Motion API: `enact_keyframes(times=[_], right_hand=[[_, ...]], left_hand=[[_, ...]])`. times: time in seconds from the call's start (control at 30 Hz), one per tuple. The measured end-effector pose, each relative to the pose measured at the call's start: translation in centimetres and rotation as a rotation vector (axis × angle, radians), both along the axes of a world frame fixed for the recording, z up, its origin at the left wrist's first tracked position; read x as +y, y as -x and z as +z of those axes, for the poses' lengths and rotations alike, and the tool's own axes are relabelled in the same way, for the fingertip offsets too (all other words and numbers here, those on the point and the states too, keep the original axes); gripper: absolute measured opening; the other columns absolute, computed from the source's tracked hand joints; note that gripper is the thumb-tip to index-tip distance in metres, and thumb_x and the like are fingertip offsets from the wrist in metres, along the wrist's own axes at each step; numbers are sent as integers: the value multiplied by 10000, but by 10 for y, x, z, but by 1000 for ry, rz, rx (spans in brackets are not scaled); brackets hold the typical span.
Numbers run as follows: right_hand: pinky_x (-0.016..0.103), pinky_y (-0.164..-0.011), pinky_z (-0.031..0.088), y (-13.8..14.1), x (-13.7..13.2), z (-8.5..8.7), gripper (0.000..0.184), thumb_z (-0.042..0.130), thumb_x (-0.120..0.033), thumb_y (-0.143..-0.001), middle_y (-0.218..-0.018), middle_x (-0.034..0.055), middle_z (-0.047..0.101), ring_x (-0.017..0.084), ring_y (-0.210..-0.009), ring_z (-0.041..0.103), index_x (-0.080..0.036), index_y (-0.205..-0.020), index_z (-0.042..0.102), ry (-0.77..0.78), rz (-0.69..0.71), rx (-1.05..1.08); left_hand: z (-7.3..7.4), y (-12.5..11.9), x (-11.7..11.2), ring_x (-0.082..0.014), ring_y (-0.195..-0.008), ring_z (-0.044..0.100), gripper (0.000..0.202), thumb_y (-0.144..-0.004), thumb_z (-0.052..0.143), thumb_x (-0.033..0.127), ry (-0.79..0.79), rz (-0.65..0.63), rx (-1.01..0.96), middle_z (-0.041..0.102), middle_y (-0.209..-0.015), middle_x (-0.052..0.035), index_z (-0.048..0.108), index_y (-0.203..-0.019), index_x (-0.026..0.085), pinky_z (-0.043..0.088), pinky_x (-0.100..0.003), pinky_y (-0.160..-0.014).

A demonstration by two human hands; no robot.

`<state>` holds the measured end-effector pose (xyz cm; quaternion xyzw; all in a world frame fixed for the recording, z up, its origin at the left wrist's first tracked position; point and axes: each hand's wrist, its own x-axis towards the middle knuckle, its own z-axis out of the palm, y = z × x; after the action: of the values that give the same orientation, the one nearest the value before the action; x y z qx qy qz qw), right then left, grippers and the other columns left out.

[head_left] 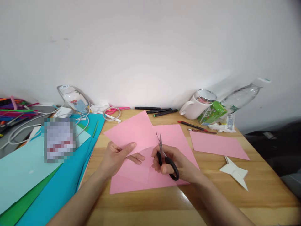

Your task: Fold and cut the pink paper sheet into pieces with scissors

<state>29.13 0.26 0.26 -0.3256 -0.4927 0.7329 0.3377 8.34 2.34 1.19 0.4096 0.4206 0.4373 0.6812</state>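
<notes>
My left hand [119,157] pinches a piece of pink paper [134,131] between thumb and fingers, tilted up above the table. In my right hand [175,163] is a pair of black-handled scissors [161,146], fingers in the loops. The blades point up and stand slightly apart, just right of the held paper's edge. Beneath both hands a larger pink sheet [174,133] lies flat on the wooden table [141,207]. A pink strip [218,146] lies to the right, with a folded white paper star [234,172] in front of it.
Markers [162,111] lie along the wall. A white mug [195,105], a green carton [213,113] and a leaning plastic bottle [244,94] stand at the back right. Coloured sheets [54,191], a blurred-out object [60,139], looped cable [14,131] and a white bottle [75,99] occupy the left.
</notes>
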Motion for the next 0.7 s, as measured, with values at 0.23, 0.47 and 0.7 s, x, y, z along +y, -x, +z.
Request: enact_keyframes(times=[0.23, 0.47, 0.7], right_hand=[[232, -532, 306, 1, 0, 4, 483, 759, -492, -598, -657, -25, 528, 99, -562, 420, -171, -862, 512, -2, -21, -56], [228, -532, 308, 2, 2, 2, 475, 758, -474, -610, -654, -29, 519, 100, -561, 416, -177, -873, 497, -17, -21, -72], [232, -529, 313, 1, 2, 2, 440, 744, -468, -628, -666, -23, 522, 105, -564, 417, -184, -854, 494, -34, -32, -129]], left_hand=[[-8, 4, -1, -266, -591, 697, 213, -771, 642, 282, -31, -13, 163, 728, -637, -97, 690, -794, 76, 577, -358, -519], [-6, 2, -1, -242, -570, 694, 207, -763, 653, 276, -22, 25, 129, 726, -623, -82, 662, -673, 90, 583, -336, -516], [-4, 2, -2, -243, -539, 688, 212, -754, 658, 284, -12, 17, 141, 723, -599, -89, 659, -697, 80, 587, -345, -526]])
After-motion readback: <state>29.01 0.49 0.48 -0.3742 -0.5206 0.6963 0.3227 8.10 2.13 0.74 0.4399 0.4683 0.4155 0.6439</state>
